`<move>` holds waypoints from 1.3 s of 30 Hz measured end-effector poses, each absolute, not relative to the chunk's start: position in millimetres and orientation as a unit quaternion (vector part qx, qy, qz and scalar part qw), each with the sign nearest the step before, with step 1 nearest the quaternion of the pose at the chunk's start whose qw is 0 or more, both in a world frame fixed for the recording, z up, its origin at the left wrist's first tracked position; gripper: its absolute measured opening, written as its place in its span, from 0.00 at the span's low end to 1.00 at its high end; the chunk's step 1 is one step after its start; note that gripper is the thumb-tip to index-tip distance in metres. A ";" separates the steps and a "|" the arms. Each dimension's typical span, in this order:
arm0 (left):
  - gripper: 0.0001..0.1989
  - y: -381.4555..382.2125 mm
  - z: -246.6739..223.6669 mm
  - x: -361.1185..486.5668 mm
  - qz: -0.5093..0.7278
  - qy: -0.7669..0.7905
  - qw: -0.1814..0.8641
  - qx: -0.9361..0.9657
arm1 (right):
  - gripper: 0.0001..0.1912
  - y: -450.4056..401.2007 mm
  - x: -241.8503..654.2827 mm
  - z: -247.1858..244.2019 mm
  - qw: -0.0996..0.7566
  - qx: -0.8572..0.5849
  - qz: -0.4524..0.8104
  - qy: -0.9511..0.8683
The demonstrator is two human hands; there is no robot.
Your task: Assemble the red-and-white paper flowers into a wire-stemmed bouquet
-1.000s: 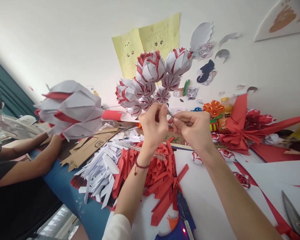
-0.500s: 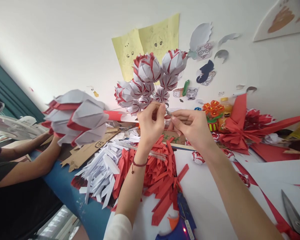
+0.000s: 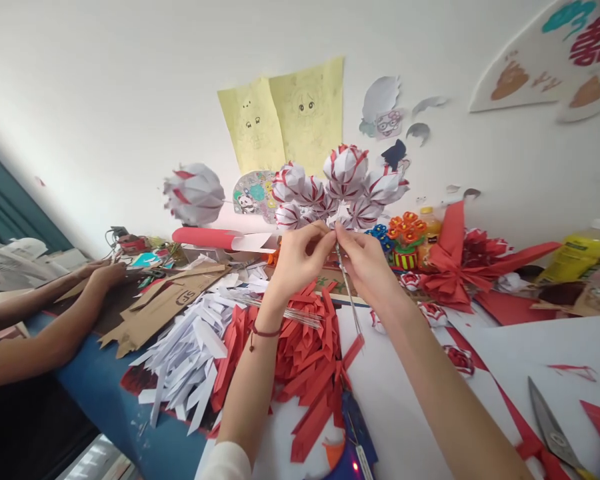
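Several white-and-red folded paper flowers (image 3: 347, 165) stand in a cluster above my hands, on thin wires. My left hand (image 3: 305, 259) is closed in a pinch at the base of the cluster. Its fingertips touch those of my right hand (image 3: 367, 267), which pinches the bundle of wire stems (image 3: 349, 290). The stems hang below the fingers, slanting down to the right. One more paper flower (image 3: 195, 193) sticks out far to the left on a wire; where that wire ends is hidden. Under my wrists lie folded red paper strips (image 3: 305, 360) and white paper strips (image 3: 193, 347).
Loose wires (image 3: 290, 312) lie across the strips. A blue glue gun (image 3: 357, 427) with a lit red light lies in front, scissors (image 3: 555, 427) at right. Another person's arms (image 3: 65, 320) rest near cardboard (image 3: 167, 303) at left. Behind stand a juice bottle (image 3: 430, 230) and a red bow (image 3: 460, 267).
The flower cluster has moved down and right, and the lone left flower has moved up and farther away. The stems now hang visibly below my hands, which have come together. The view has shifted.
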State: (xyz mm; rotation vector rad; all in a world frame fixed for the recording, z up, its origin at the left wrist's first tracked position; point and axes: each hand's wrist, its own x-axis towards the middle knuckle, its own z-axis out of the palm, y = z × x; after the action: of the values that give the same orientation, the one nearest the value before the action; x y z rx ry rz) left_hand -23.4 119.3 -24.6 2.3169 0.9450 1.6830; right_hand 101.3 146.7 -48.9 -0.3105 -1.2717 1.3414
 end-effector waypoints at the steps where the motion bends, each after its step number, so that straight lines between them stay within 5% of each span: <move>1: 0.16 119.2 -24.0 -24.8 0.546 0.319 0.065 0.772 | 0.22 147.2 102.1 -49.2 0.586 -0.130 0.592 -0.538; 8: 0.19 116.1 -20.5 -30.0 0.474 0.370 0.037 0.798 | 0.18 154.3 112.6 -49.5 0.593 -0.130 0.582 -0.542; 18: 0.15 112.4 -20.5 -20.5 0.569 0.363 -0.012 0.738 | 0.24 148.6 113.7 -44.6 0.623 -0.149 0.534 -0.552; 28: 0.16 112.2 -30.6 7.5 0.645 0.352 -0.159 0.660 | 0.21 137.0 105.9 -40.0 0.703 -0.137 0.334 -0.613; 39: 0.21 106.1 -32.3 9.8 0.657 0.369 -0.122 0.646 | 0.24 130.9 104.1 -41.5 0.691 -0.168 0.344 -0.613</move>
State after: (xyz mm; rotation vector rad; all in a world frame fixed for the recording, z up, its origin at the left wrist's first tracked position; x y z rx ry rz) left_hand 9.8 106.1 -32.3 2.2036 1.2595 2.2419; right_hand 104.1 130.9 -41.5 -0.3745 -1.3705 0.7698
